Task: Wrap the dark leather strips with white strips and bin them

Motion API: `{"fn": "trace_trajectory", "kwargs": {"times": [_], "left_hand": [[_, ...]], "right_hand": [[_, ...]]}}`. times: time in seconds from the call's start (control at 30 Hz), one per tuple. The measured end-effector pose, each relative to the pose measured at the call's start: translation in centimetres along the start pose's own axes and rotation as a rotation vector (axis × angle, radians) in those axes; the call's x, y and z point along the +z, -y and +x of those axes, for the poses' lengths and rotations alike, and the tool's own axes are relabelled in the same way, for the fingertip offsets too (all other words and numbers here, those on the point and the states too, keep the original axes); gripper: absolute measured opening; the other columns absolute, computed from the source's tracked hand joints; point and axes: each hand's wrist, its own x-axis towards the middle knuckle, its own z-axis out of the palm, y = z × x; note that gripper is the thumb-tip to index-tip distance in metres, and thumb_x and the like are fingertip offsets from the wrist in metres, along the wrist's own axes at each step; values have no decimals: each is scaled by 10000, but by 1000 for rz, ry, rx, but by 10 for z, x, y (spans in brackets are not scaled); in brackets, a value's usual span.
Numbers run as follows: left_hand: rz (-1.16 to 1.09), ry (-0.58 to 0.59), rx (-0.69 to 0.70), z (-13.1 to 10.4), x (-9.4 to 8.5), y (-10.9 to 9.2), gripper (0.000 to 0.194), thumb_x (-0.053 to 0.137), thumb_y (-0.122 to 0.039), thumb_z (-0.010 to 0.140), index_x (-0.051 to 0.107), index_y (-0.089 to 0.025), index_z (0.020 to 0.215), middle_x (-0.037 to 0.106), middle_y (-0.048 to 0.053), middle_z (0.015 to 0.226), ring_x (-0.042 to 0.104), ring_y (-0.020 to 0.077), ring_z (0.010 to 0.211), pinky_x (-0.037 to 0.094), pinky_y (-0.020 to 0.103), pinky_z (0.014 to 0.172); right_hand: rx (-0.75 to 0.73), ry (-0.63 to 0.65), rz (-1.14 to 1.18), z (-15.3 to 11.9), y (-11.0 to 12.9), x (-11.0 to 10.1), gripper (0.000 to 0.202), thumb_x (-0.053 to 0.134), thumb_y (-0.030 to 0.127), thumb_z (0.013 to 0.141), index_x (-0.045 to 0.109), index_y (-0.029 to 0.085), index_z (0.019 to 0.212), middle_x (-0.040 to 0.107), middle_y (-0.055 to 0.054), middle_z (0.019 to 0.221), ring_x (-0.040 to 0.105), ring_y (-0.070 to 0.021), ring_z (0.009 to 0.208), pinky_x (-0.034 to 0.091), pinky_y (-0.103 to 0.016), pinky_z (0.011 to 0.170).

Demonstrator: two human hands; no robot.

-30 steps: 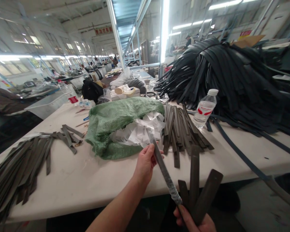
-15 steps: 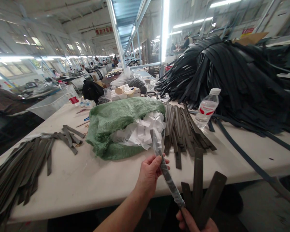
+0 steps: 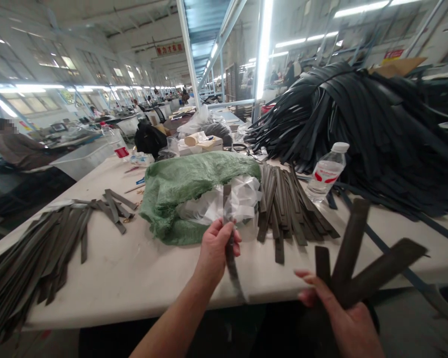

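Pinched between the thumb and fingers of my left hand (image 3: 215,248) is a dark strip in a clear plastic sleeve (image 3: 231,268), upright over the table's front. Three bare dark brown strips (image 3: 353,238) fan out from my right hand (image 3: 345,318) at the lower right; their lower ends are hidden. The thumb and index finger of that hand stretch towards the left, slightly blurred. Behind my left hand lies a green woven sack (image 3: 194,166), torn at its front, with white plastic sleeves (image 3: 244,199) spilling out.
Dark strips lie in a pile at the left (image 3: 56,243) and in another pile right of the sack (image 3: 283,204). A water bottle (image 3: 326,174) stands beside a big heap of black straps (image 3: 351,114). One long strap (image 3: 381,248) crosses the table's right side. A person (image 3: 15,144) sits at far left.
My right hand has let go of the sleeve's lower end and moved right and up with its three strips. My left hand has moved slightly left, turning the sleeved strip more upright.
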Motion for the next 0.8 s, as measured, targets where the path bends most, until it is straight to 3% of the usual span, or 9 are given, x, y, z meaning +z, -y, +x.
{"fn": "trace_trajectory", "kwargs": {"times": [0.1, 0.2, 0.3, 0.43, 0.53, 0.67, 0.73, 0.8], "left_hand": [[309, 69, 63, 0, -14, -26, 245, 628, -384, 806, 556, -154, 849, 588, -26, 602, 476, 62, 385, 351, 156, 377], [513, 134, 78, -9, -18, -39, 208, 588, -362, 827, 558, -156, 825, 581, -27, 614, 478, 60, 403, 367, 157, 393], [549, 211, -3, -16, -17, -46, 201, 562, -363, 833, 547, -162, 828, 577, -28, 609, 471, 58, 393, 341, 152, 377], [502, 251, -57, -11, -28, -56, 240, 590, -398, 806, 530, -166, 819, 592, -20, 600, 470, 60, 364, 304, 149, 348], [465, 282, -102, -8, -42, -60, 314, 640, -458, 769, 533, -165, 811, 607, -9, 610, 473, 62, 360, 335, 161, 354], [432, 343, -241, -15, -61, -63, 382, 697, -503, 706, 521, -171, 775, 604, -6, 584, 455, 63, 346, 326, 167, 347], [443, 289, -257, -22, -78, -73, 370, 703, -489, 712, 536, -168, 788, 603, -6, 589, 445, 54, 349, 287, 157, 344], [460, 156, -220, -30, -107, -91, 357, 703, -475, 723, 555, -162, 810, 605, -7, 608, 433, 42, 361, 254, 150, 350]], "right_hand": [[-158, 25, 39, 39, 44, -6, 326, 669, 525, 789, 733, 214, 864, 733, -84, 1049, 680, -195, 642, 573, -261, 597], [-274, 244, 193, 72, 89, 20, 326, 630, 518, 834, 690, 197, 834, 706, -93, 1111, 657, -161, 630, 544, -250, 554], [-368, 505, 185, 98, 118, 58, 356, 601, 541, 841, 654, 189, 841, 731, -74, 886, 636, -153, 588, 506, -236, 512], [-429, 741, -12, 115, 124, 91, 440, 547, 606, 821, 642, 176, 807, 661, -35, 576, 619, -178, 521, 485, -258, 488], [-465, 665, -77, 116, 114, 100, 448, 525, 603, 817, 619, 177, 716, 590, -7, 500, 550, -156, 439, 452, -264, 452], [-520, 409, -205, 122, 107, 97, 331, 648, 514, 735, 641, 187, 682, 529, 23, 464, 503, -156, 440, 400, -276, 469], [-527, 249, -264, 131, 109, 86, 297, 683, 473, 705, 622, 192, 629, 529, 8, 459, 519, -179, 467, 387, -297, 496], [-512, 110, -302, 139, 110, 72, 307, 657, 452, 744, 582, 204, 579, 524, -21, 438, 521, -197, 453, 365, -319, 483]]}}
